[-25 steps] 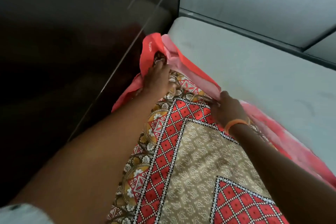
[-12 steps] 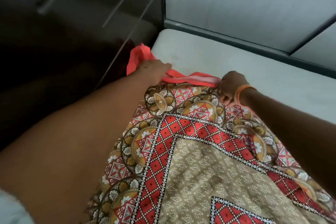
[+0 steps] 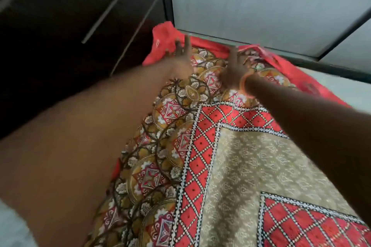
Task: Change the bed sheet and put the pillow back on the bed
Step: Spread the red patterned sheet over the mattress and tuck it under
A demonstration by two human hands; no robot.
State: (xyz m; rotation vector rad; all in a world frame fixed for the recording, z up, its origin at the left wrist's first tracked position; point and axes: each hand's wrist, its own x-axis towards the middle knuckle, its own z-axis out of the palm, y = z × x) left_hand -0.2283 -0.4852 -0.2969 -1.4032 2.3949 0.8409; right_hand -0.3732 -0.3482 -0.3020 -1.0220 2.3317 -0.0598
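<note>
In the head view, the patterned bed sheet (image 3: 230, 166) fills the centre and lower right of the frame, its plain red border reaching the far corner of the bed at upper centre. The left hand (image 3: 180, 54) lies at upper centre with fingers straight and spread, flat on the sheet's corner; the right hand (image 3: 233, 70), with an orange bangle (image 3: 246, 84) at the wrist, lies just right of it, fingers likewise straight and pressing the cloth. Neither grips anything. They seem placed so to smooth the sheet toward the corner and settle the red edge (image 3: 162, 46), which bunches loosely there.

A strip of bare grey mattress (image 3: 349, 88) shows at right. A pale wall (image 3: 251, 6) fills the upper right, dark wardrobe doors (image 3: 70, 16) the upper left. No pillow is visible.
</note>
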